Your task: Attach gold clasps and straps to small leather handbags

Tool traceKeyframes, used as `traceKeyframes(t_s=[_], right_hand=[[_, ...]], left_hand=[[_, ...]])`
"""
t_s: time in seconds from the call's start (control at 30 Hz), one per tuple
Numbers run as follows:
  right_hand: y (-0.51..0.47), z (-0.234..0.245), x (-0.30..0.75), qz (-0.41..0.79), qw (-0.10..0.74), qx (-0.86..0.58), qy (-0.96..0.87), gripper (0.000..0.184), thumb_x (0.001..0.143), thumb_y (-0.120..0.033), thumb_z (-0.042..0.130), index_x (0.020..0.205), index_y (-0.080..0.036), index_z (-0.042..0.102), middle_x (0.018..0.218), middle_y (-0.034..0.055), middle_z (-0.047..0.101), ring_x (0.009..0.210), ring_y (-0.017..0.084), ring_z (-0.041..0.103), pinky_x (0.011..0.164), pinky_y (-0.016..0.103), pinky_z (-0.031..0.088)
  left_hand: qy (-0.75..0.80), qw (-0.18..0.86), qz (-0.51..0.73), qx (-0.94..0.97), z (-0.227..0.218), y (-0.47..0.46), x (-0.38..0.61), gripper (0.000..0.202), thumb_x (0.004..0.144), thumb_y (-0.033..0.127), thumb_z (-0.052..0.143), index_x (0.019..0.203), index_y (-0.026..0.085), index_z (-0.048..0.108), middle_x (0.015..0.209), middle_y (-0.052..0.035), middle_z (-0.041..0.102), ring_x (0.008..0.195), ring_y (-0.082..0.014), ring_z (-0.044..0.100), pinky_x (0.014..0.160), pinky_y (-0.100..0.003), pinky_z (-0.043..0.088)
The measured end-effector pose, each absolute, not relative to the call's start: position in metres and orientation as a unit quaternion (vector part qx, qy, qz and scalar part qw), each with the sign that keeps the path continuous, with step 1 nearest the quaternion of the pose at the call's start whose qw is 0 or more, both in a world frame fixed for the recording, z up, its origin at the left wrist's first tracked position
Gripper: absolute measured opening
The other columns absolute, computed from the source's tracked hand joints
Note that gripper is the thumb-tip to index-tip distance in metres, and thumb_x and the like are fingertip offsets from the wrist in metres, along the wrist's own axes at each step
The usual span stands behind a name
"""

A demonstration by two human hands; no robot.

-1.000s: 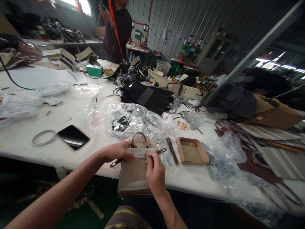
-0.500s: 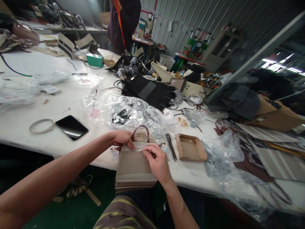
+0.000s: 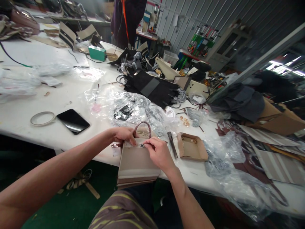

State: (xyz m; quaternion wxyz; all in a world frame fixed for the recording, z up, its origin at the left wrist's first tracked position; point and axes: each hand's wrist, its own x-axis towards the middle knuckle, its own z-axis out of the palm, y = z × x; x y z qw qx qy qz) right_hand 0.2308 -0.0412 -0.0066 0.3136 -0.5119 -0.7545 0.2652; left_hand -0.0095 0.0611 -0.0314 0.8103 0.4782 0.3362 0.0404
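Note:
A beige handbag (image 3: 138,162) rests at the table's front edge above my lap, its brown loop handle (image 3: 150,127) standing up at the top. My left hand (image 3: 125,135) is closed on the bag's upper left edge, thumb pressed on the near side. At the same top edge, the fingertips of my right hand (image 3: 158,151) pinch a small metal plate (image 3: 142,145) against a pale strip. A metal buckle (image 3: 116,145) sticks out at the bag's left side. My right palm hides part of the bag's right side.
Clear plastic with several small metal plates (image 3: 126,111) lies beyond the bag. To the right are a dark flat bar (image 3: 172,144) and a shallow cardboard box (image 3: 192,156). A phone (image 3: 73,121) and a tape ring (image 3: 43,118) lie left. Across the table stands a person (image 3: 128,22).
My right fingers have shifted slightly along the bag's top edge, and a small dark-and-silver metal plate now shows at their tips. My left hand keeps its hold. The whole view has shifted slightly.

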Motion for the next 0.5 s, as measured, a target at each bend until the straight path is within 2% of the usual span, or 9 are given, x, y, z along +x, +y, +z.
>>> traceKeyframes(t_s=[0.27,0.5], right_hand=[[-0.0415,-0.0081,0.2259,0.257,0.316,-0.512,-0.756,0.02,0.104,-0.011,0.067,0.104,-0.024,0.082,0.103,0.0047,0.081,0.098,0.024,0.075,0.086,0.033,0.053],[-0.0408,-0.0123,0.2231,0.23,0.3,-0.508,-0.774,0.024,0.103,-0.008,0.066,0.106,-0.025,0.083,0.102,0.0046,0.078,0.099,0.023,0.074,0.088,0.032,0.054]], left_hand=[[0.298,0.825,0.05,0.477,-0.0367,0.0631,-0.0087,0.031,0.07,0.02,0.093,0.1,0.011,0.088,0.091,-0.0129,0.086,0.071,-0.0263,0.079,0.06,-0.03,0.066],[0.303,0.826,0.052,0.473,-0.037,0.0628,-0.0093,0.028,0.068,0.021,0.095,0.093,0.012,0.087,0.086,-0.0115,0.085,0.068,-0.0259,0.079,0.058,-0.029,0.065]])
